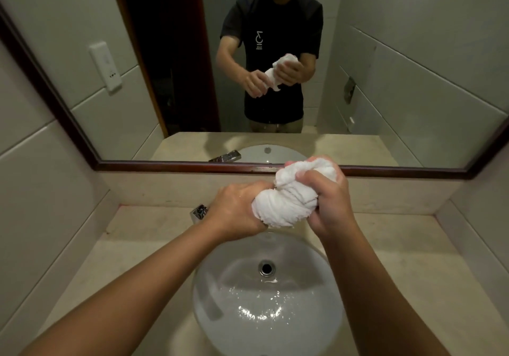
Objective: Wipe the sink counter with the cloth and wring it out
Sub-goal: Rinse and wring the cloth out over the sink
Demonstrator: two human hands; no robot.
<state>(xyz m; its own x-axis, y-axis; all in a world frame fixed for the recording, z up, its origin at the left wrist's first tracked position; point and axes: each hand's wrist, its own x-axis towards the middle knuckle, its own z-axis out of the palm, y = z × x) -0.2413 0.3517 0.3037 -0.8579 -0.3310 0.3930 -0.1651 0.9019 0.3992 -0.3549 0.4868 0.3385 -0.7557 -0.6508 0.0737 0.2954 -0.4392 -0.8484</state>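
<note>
A person stands at a round white sink basin [220, 278] set into a beige stone counter [413, 259]. Both bare hands are raised above the back rim of the basin, wringing a white cloth [289, 198]. The left hand [237, 212] clenches the lower, nearer end of the cloth, fingers curled around it. The right hand [327, 201] grasps the upper end, thumb and fingers wrapped tight, with a bunched knot of cloth bulging out above the fist. Between the two hands the cloth is twisted into tight ridges.

Inside the basin, water lies around the metal drain [266, 268], glinting under the light. A chrome tap [199, 212] sits on the counter at the basin's back left, partly hidden by the left hand. Behind the basin, a dark-framed mirror [82, 135] reflects the person in a dark T-shirt, twisting the cloth.
</note>
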